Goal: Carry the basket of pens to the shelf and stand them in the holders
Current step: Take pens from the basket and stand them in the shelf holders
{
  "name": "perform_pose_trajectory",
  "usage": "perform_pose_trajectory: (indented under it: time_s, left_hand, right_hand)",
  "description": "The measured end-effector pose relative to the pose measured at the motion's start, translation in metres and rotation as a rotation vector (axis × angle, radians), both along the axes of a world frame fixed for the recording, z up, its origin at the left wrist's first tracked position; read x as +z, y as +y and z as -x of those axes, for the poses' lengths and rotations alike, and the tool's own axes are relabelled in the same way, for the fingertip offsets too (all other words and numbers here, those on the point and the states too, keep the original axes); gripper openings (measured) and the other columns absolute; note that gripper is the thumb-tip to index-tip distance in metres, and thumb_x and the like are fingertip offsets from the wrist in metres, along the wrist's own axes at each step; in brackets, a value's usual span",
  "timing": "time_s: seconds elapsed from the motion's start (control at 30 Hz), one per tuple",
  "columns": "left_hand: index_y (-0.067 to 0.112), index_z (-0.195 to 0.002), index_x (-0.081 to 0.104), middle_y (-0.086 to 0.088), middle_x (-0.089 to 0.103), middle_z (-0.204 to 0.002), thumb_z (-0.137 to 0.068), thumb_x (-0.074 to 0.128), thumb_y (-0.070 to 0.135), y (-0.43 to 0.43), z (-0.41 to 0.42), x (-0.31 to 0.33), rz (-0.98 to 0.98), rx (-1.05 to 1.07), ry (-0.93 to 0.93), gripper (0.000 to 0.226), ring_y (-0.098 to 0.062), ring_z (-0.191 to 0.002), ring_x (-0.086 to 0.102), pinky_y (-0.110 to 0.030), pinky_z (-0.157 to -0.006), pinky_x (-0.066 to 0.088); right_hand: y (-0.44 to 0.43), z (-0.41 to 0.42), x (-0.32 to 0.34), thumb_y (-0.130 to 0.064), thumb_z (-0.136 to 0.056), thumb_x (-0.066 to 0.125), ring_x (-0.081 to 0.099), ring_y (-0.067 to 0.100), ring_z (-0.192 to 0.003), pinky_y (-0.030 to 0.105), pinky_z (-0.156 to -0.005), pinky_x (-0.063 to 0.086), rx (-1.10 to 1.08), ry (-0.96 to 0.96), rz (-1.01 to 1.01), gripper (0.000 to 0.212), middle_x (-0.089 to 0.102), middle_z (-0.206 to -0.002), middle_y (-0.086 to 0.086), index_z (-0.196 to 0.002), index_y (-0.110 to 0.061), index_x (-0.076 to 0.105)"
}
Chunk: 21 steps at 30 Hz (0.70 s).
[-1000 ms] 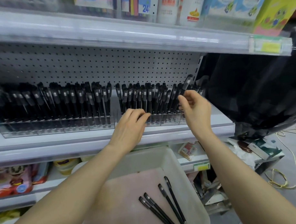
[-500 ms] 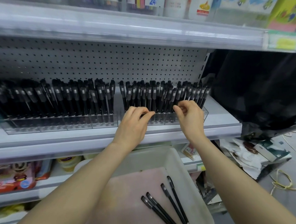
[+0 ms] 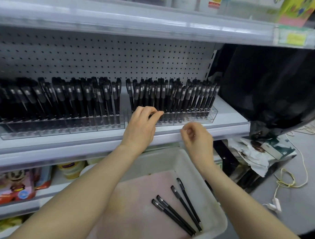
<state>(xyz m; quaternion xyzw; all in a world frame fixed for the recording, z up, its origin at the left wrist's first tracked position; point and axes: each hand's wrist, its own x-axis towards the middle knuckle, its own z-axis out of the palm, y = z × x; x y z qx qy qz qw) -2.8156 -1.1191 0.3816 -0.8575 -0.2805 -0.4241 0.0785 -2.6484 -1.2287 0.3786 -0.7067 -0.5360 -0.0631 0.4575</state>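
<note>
Two clear holders stand on the middle shelf (image 3: 230, 120), both packed with upright black pens: a left holder (image 3: 64, 127) and a right holder (image 3: 209, 115). My left hand (image 3: 141, 127) rests at the right holder's left end, fingers curled over its front wall. My right hand (image 3: 196, 138) hovers in front of the shelf edge, loosely curled and holding nothing. Below my arms sits the white basket (image 3: 219, 197) with a pink liner; several black pens (image 3: 176, 214) lie loose in its near right part.
A higher shelf (image 3: 150, 24) with boxes overhangs the pens. A black bag (image 3: 268, 90) fills the space right of the shelf. Lower shelves hold packaged goods (image 3: 16, 185). Crumpled packaging (image 3: 257, 151) and yellow cord (image 3: 287, 179) lie on the floor at right.
My right hand set a pen into the right end of the right holder, let go, and drew back down to the shelf edge empty. My left hand stayed at the holder.
</note>
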Motion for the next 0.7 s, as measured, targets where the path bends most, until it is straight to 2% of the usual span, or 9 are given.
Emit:
perform_pose_trajectory:
  time_s: [0.1,0.2,0.27,0.37,0.47,0.6,0.7]
  left_hand:
    - [0.004,-0.122,0.064,-0.01,0.059,-0.108,-0.078,0.062,-0.012,0.0,0.0,-0.001,0.008,0.0,0.007,0.047,-0.029,-0.096,0.047,-0.04,-0.081,0.05]
    - [0.004,-0.124,0.063,-0.011,0.058,-0.109,-0.078,0.062,-0.013,-0.001,0.001,0.001,0.024,-0.006,0.018,0.048,-0.029,-0.097,0.048,-0.039,-0.081,0.05]
    - [0.004,-0.124,0.063,-0.011,0.058,-0.109,-0.078,0.062,-0.014,-0.002,0.001,0.001,0.028,0.004,0.021,0.049,-0.029,-0.098,0.047,-0.037,-0.08,0.05]
    - [0.004,-0.124,0.064,-0.011,0.058,-0.109,-0.078,0.061,-0.015,-0.003,0.001,0.001,0.034,0.006,0.013,0.049,-0.027,-0.098,0.045,-0.036,-0.078,0.05]
    - [0.004,-0.124,0.064,-0.009,0.058,-0.109,-0.077,0.06,-0.016,-0.005,0.001,0.001,0.058,0.006,0.008,0.052,-0.025,-0.099,0.042,-0.035,-0.077,0.05]
    - [0.004,-0.126,0.063,-0.01,0.058,-0.11,-0.077,0.06,-0.016,-0.004,0.002,0.002,0.061,0.006,0.031,0.053,-0.025,-0.098,0.042,-0.036,-0.079,0.049]
    - [0.004,-0.126,0.062,-0.011,0.057,-0.111,-0.075,0.06,-0.017,-0.005,0.002,0.003,0.054,0.029,0.055,0.055,-0.025,-0.098,0.041,-0.037,-0.081,0.048]
  right_hand:
    - [-0.012,0.018,-0.029,-0.023,-0.086,0.067,0.063,0.014,-0.074,0.03,-0.068,0.047,0.092,-0.134,0.372,0.002,0.066,-0.076,-0.007,-0.085,-0.021,0.067]
    - [-0.024,0.033,-0.052,-0.013,-0.084,0.059,0.065,0.027,-0.096,0.033,-0.083,0.051,0.164,-0.345,0.868,0.017,0.07,-0.099,0.007,-0.098,-0.014,0.07]
    - [-0.034,0.043,-0.061,-0.007,-0.088,0.052,0.063,0.03,-0.104,0.035,-0.087,0.049,0.159,-0.487,1.073,0.025,0.065,-0.112,0.013,-0.109,-0.01,0.064]
    - [-0.043,0.052,-0.068,-0.003,-0.093,0.046,0.06,0.031,-0.111,0.035,-0.088,0.047,0.14,-0.521,1.119,0.029,0.06,-0.121,0.015,-0.12,-0.006,0.054]
    - [-0.042,0.051,-0.067,-0.009,-0.092,0.053,0.058,0.031,-0.113,0.035,-0.089,0.046,0.156,-0.441,1.117,0.03,0.059,-0.122,0.013,-0.122,-0.009,0.054]
    - [-0.035,0.043,-0.054,-0.018,-0.08,0.069,0.063,0.022,-0.098,0.03,-0.082,0.05,0.177,-0.14,0.978,0.025,0.069,-0.106,0.006,-0.105,-0.012,0.067]
    - [-0.026,0.034,-0.027,-0.022,-0.081,0.073,0.062,0.019,-0.076,0.033,-0.074,0.051,0.22,0.027,0.846,0.015,0.072,-0.09,0.01,-0.087,-0.009,0.069]
